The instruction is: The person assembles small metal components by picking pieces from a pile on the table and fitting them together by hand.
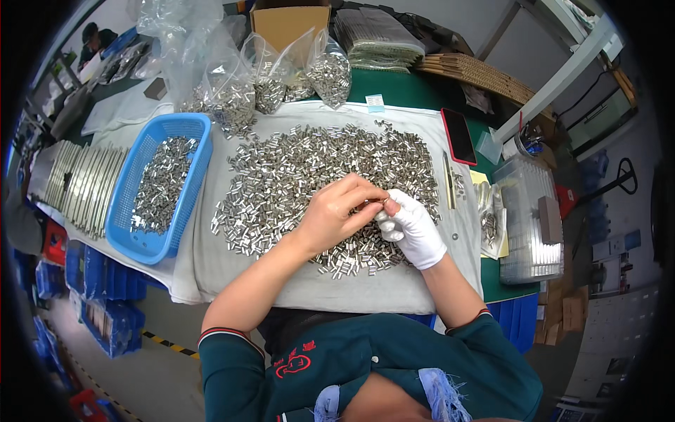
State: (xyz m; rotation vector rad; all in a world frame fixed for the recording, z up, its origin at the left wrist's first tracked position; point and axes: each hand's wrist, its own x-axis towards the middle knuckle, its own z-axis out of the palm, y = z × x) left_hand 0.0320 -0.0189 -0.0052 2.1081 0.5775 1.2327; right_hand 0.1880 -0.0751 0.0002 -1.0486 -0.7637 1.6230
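A wide heap of short, shiny metal cylinders lies spread on a whitish cloth. Over the right part of this heap my two hands meet, fingertip to fingertip. My left hand is bare and closed in a pinch; whatever it grips is hidden by its fingers. My right hand wears a white glove with a bare fingertip showing. It is closed too, with a tiny shiny piece at its fingertips, too small to make out fully.
A blue basket of cylinders stands on the left, beside stacked metallic strips. Clear bags of cylinders and a cardboard box line the back. On the right are a red-edged phone, tweezers and clear plastic trays.
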